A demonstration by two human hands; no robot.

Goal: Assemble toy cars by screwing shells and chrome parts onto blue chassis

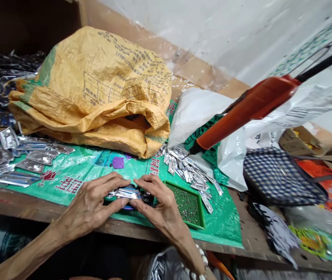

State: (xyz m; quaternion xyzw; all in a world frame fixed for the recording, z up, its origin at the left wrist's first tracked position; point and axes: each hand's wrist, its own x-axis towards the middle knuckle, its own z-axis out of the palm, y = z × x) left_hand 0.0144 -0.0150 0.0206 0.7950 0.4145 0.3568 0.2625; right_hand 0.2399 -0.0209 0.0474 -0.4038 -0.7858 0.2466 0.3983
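My left hand and my right hand meet over the green woven sheet at the bench's front edge. Both pinch a small silver foil packet between thumb and fingers, with a dark object partly hidden underneath. A green tray of tiny parts lies just right of my right hand. Loose silver packets are heaped beyond the tray.
A big yellow woven sack lies behind the hands. More silver packets spread at left. A small purple piece sits on the sheet. An orange-handled tool, white plastic bags and a checked pouch crowd the right.
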